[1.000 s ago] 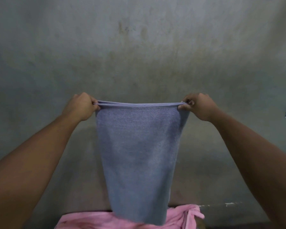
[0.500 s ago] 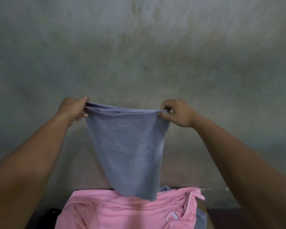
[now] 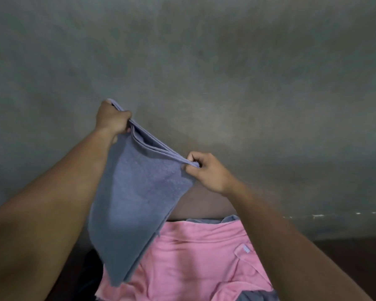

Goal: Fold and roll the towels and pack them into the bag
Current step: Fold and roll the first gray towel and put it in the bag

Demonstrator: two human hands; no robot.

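No text can be read: the small pale sewn-in tag [image 3: 245,249] on the pink terry towel [image 3: 195,257] shows only blurred marks.

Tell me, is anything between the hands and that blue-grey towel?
Nothing visible. The left hand and right hand both grip the blue-grey towel directly by its top edge, and it hangs above a pink cloth. No bag shows, so that path cannot be judged.

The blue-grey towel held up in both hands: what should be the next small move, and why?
Probably bring the right hand up to the left hand, so the top corners meet and the blue-grey towel folds narrower. Each hand holds one top corner, the layered edge runs taut between them, and the towel hangs down over the pink cloth.
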